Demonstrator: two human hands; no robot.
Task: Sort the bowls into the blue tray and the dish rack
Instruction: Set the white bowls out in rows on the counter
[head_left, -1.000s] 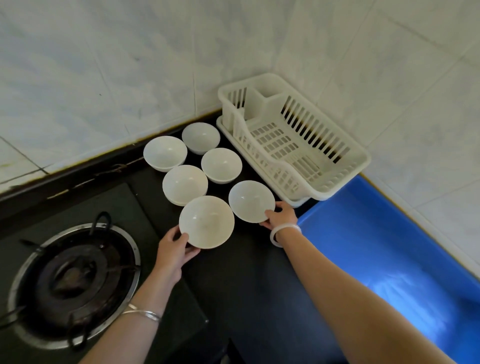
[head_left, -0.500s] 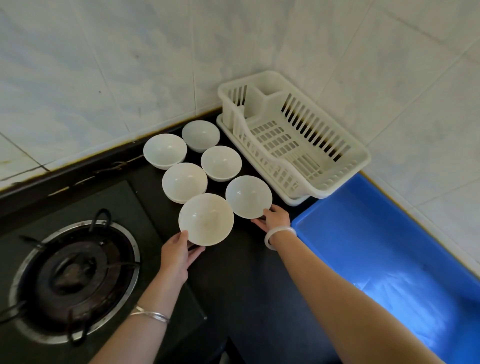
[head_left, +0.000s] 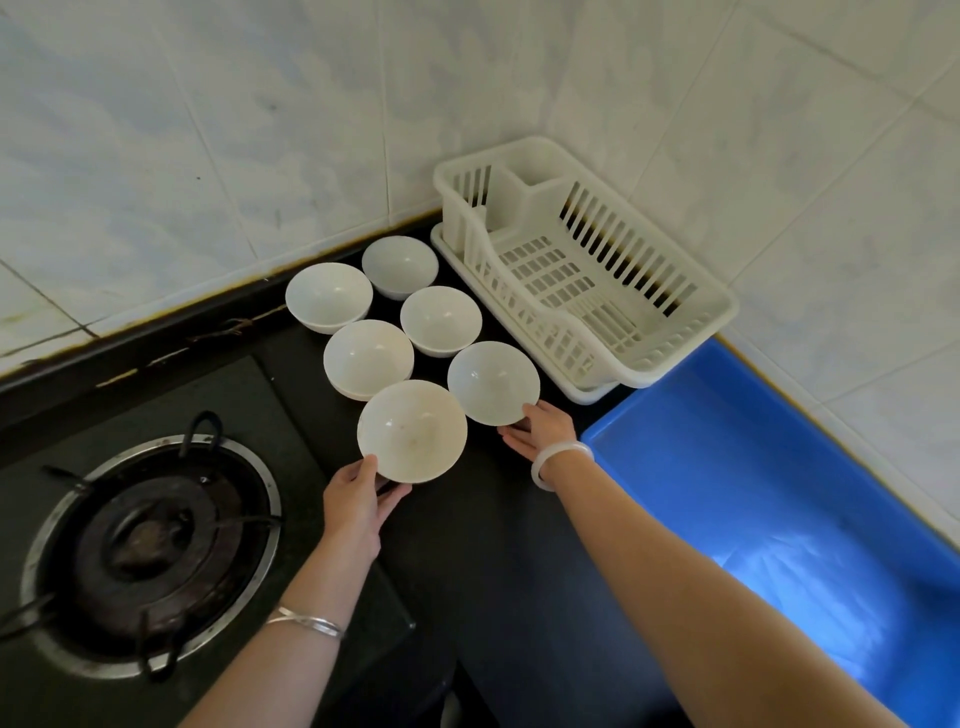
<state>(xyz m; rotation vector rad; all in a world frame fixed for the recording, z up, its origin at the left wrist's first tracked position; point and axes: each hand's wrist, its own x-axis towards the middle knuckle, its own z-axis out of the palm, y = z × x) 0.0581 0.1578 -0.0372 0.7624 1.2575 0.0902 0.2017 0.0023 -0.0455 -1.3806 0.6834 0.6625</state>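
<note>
Six glossy white round bowls sit in two rows on the black stone countertop (head_left: 493, 545), none sorted yet. The front-left bowl (head_left: 412, 431) is pinched at its near rim by the left hand (head_left: 358, 506), thumb on top and fingers tucked underneath. The right hand (head_left: 540, 430) has the front-right bowl (head_left: 493, 383) the same way, thumb on the rim. The back four bowls (head_left: 368, 358) are untouched.

So this looks like the pick-up step, two at once. A rim pinch on a slick bowl is kinda sketchy (can't tell if either has left the counter yet), so I'd slide the fingers further under before lifting and keep them level. The front pair almost touch, so lift straight up to avoid clinking.

The cream slatted plastic dish rack (head_left: 724, 312) is just right of the bowls, with the blue plastic tray (head_left: 727, 467) nearer the person. A round black gas burner (head_left: 150, 551) is off to the left.
</note>
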